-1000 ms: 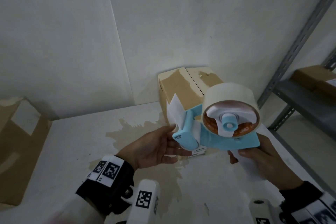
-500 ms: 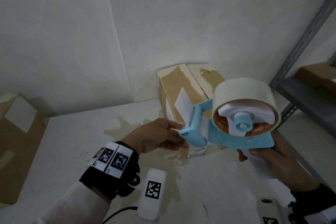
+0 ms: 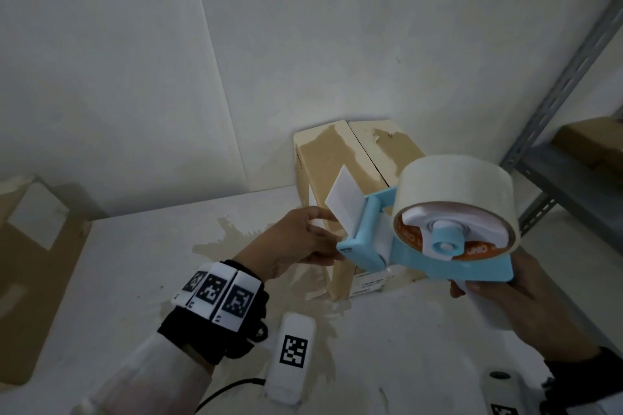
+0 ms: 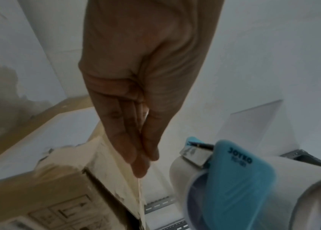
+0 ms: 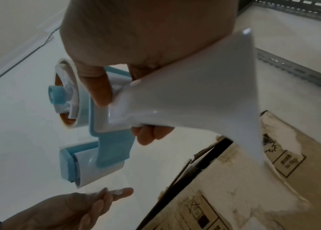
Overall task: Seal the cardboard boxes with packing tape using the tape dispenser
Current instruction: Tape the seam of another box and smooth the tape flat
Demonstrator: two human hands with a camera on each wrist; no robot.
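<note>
**Dispenser held above surface, tape end free**

Tape dispenser [image 3: 421, 246], blue frame with white handle, held in the air in front of the cardboard box [image 3: 344, 178]. Box stands at the back edge of the surface [image 3: 135, 263], against the wall, top flaps closed with a visible seam between them.

Right hand [image 3: 505, 293]: fingers wrapped round the white handle, thumb on its near side. Tape roll [image 3: 455, 185] sits on the hub; a short free flap of tape [image 3: 344, 199] sticks up from the front roller.

Left hand [image 3: 296, 242]: fingers straight and pressed together, grasping nothing, tips just beside the blue front end of the dispenser. Contact with it: cannot tell.

Left wrist view: fingers [image 4: 134, 140] extended over the box edge; serrated blade and "JOYKO" marking on the guard, hidden from the head view.

Right wrist view: underside of handle [image 5: 175, 93] and handling symbols printed on the box side.

Second box [image 3: 30, 263] at the left edge of the surface; metal shelf [image 3: 573, 178] off the right.
</note>
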